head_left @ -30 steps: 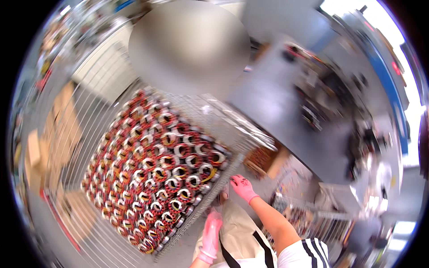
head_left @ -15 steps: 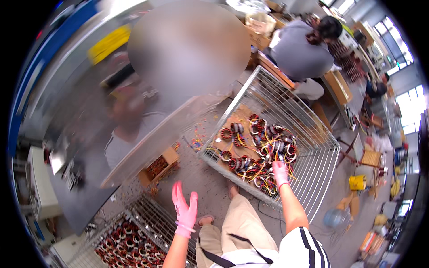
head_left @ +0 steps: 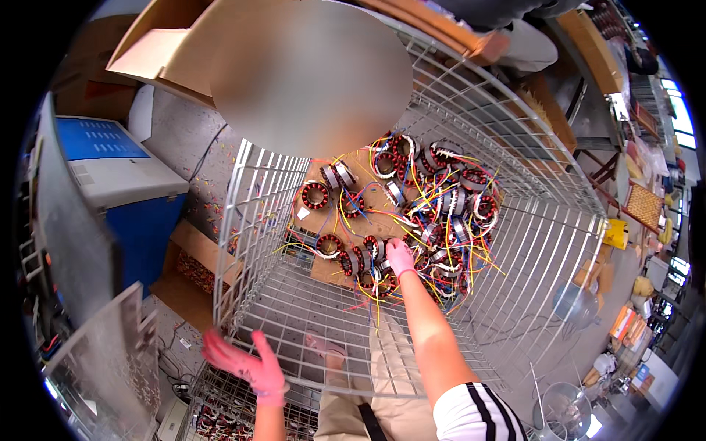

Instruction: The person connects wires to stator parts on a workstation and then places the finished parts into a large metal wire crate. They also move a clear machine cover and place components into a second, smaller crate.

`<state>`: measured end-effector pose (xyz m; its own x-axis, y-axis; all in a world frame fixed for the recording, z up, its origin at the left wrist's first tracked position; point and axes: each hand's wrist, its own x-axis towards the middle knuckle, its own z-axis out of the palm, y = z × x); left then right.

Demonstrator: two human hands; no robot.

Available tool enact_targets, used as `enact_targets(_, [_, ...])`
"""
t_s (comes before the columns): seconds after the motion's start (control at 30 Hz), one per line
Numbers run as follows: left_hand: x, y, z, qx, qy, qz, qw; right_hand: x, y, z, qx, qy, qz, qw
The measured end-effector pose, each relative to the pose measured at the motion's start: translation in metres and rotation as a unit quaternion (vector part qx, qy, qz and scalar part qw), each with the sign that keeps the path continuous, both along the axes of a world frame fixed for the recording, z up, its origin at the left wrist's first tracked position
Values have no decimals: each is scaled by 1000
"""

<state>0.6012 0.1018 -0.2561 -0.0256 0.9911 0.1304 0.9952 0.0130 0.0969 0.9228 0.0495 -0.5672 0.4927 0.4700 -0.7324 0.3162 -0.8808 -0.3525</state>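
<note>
Motor stators (head_left: 329,245), ring-shaped with dark red windings and loose red, yellow and blue leads, lie heaped in a large wire cage (head_left: 309,342). My right hand (head_left: 400,256), in a pink glove, reaches down over the cage's near side. Its fingers close on a stator (head_left: 376,247) at the near edge of the heap, and the fingertips are partly hidden among the rings. Off to the left, outside the cage's near left corner, my left hand (head_left: 248,366), also gloved in pink, hangs open with fingers apart and holds nothing; motion blurs it slightly.
A second wire basket (head_left: 213,397) with more stators stands at lower left. Cardboard boxes (head_left: 173,290), a blue and grey cabinet (head_left: 121,176) and a sheet panel (head_left: 110,353) line the left. Another person sits beyond the cage. A water bottle (head_left: 575,305) lies at right.
The view has turned and come closer to the cage. My right hand has moved from the heap's right side to stators at its near middle. My left hand stays open, now farther left.
</note>
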Motion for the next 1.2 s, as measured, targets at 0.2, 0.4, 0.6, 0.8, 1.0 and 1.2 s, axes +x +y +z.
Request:
enact_targets(0.2, [-2, 0, 3, -83, -12, 50, 995, -30, 41, -50, -133, -122, 132, 975])
enact_targets(0.4, [1, 4, 3, -38, -5, -3, 999, -15, 22, 3, -106, -113, 160, 975])
enact_targets(0.6, [-6, -22, 38, -70, -71, 32, 994, -7, -7, 237, 45, 204, -102, 973])
enact_targets(0.8, [-2, -118, 156, -306, -867, 159, 359, -138, -46, 482, 156, 316, 92, 931])
enact_targets(1.0, [-133, -215, 246, -82, -790, 129, 593, -285, -73, 592, 348, 283, 371, 813])
enact_targets(1.2, [-210, -297, 297, -116, -768, 137, 615, -381, -92, 616, 20, 453, 496, 740])
